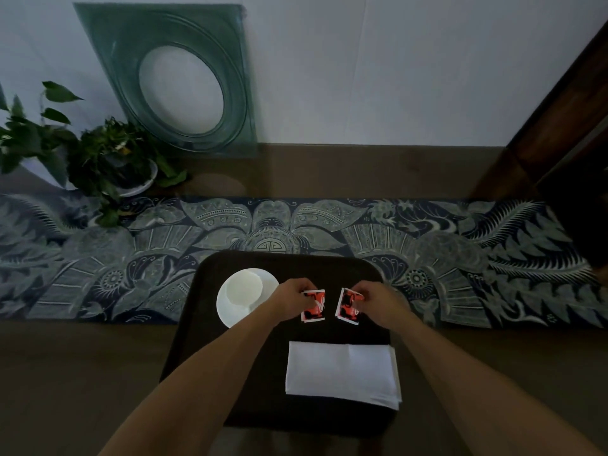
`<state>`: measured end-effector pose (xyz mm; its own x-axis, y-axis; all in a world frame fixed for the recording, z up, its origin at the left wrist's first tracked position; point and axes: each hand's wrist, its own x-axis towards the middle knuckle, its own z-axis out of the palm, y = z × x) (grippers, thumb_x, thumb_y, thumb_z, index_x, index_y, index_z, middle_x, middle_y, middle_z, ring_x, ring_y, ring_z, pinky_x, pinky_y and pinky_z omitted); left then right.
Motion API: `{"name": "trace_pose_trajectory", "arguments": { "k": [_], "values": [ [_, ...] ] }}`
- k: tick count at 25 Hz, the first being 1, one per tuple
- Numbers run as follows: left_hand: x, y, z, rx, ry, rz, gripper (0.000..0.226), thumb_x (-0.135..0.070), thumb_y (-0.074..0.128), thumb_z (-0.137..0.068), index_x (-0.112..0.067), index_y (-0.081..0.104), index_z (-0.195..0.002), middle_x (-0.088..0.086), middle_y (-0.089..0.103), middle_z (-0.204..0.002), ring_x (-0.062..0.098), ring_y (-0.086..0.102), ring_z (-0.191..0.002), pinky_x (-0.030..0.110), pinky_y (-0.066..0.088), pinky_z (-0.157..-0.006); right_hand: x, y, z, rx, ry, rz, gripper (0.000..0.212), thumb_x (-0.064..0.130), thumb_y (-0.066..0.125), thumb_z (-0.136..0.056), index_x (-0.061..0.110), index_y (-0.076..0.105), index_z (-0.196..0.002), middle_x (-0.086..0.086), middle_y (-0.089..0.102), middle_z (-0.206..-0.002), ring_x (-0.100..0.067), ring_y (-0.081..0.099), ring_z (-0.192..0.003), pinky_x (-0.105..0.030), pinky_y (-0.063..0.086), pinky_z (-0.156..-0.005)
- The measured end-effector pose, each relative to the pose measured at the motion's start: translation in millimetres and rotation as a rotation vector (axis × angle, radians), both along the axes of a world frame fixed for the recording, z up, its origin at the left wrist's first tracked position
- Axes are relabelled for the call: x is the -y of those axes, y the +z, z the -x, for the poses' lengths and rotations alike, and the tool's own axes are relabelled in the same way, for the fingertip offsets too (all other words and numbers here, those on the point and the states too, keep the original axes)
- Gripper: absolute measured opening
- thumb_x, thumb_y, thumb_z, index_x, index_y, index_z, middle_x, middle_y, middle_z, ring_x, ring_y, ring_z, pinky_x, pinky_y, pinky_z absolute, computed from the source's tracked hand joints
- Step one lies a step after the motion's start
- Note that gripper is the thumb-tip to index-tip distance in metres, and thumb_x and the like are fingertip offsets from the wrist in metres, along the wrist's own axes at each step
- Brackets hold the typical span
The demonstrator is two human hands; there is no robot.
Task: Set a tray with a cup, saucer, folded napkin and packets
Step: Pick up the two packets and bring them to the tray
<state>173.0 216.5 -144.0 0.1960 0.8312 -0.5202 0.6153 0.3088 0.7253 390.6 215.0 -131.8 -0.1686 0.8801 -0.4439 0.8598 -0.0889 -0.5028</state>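
Left hand point(293, 299) pinching left packet point(314, 307) by its upper left edge. Right hand point(378, 299) pinching right packet point(348, 307) at its top right corner. Both over dark tray point(204, 324).

Single head-worn wide-angle view, looking forward and steeply down from above the tray point(184, 357) on the table point(82, 373). Close range: both forearms enter from the bottom edge. Far wall point(394, 77) fills the top; edges bend from lens distortion. No second view to overlap.

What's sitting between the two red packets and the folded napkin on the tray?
Nothing: in the head view only a bare strip of the dark tray separates the red packets from the folded napkin.
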Motion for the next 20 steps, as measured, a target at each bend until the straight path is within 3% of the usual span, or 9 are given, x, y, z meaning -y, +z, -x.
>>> {"name": "trace_pose_trajectory", "arguments": {
  "k": [4, 7, 12, 16, 20],
  "values": [
    [-27, -16, -9, -0.048, -0.09, -0.011, 0.026, -0.007, 0.071, -0.081, -0.026, 0.061, -0.095, -0.005, 0.067, -0.092, 0.011, 0.065, -0.087, 0.026, 0.052, -0.078, -27, -17, -7, -0.04, -0.033, 0.041, 0.017, 0.021, 0.069, -0.085, 0.021, 0.062, -0.101, 0.007, 0.063, -0.081, -0.012, 0.06, -0.078, -0.027, 0.044, -0.066],
    [-43, -23, -17, -0.041, -0.092, -0.027, 0.025, -0.004, 0.075, -0.077, -0.018, 0.064, -0.095, -0.005, 0.067, -0.082, 0.005, 0.063, -0.072, 0.02, 0.049, -0.071, -45, -32, -3, -0.079, -0.059, 0.078, 0.01, 0.023, 0.071, -0.084, 0.026, 0.066, -0.092, 0.005, 0.068, -0.082, -0.014, 0.063, -0.082, -0.032, 0.05, -0.077],
    [-60, -36, -31, -0.063, -0.032, -0.039, 0.027, -0.005, 0.08, -0.071, -0.016, 0.064, -0.089, -0.009, 0.064, -0.07, 0.003, 0.058, -0.062, 0.018, 0.044, -0.061, -64, -53, 0, -0.199, -0.114, 0.144, 0.019, 0.02, 0.071, -0.085, 0.019, 0.072, -0.104, 0.002, 0.071, -0.093, -0.012, 0.063, -0.087, -0.028, 0.047, -0.088],
    [-69, -45, -39, -0.142, 0.003, -0.114, 0.036, -0.008, 0.083, -0.063, -0.019, 0.058, -0.087, 0.002, 0.063, -0.083, 0.015, 0.057, -0.07, 0.032, 0.048, -0.067, -72, -63, 1, -0.256, -0.123, 0.169, 0.015, 0.022, 0.071, -0.084, 0.023, 0.075, -0.099, 0.006, 0.072, -0.085, -0.013, 0.065, -0.083, -0.035, 0.05, -0.086],
    [-76, -52, -45, -0.207, -0.006, -0.116, 0.037, -0.012, 0.084, -0.064, -0.017, 0.06, -0.092, 0.004, 0.059, -0.094, 0.016, 0.056, -0.077, 0.027, 0.042, -0.067, -77, -67, 2, -0.284, -0.17, 0.183, 0.017, 0.025, 0.07, -0.08, 0.026, 0.075, -0.096, 0.01, 0.071, -0.079, -0.011, 0.066, -0.08, -0.036, 0.053, -0.083]
  ]
}}
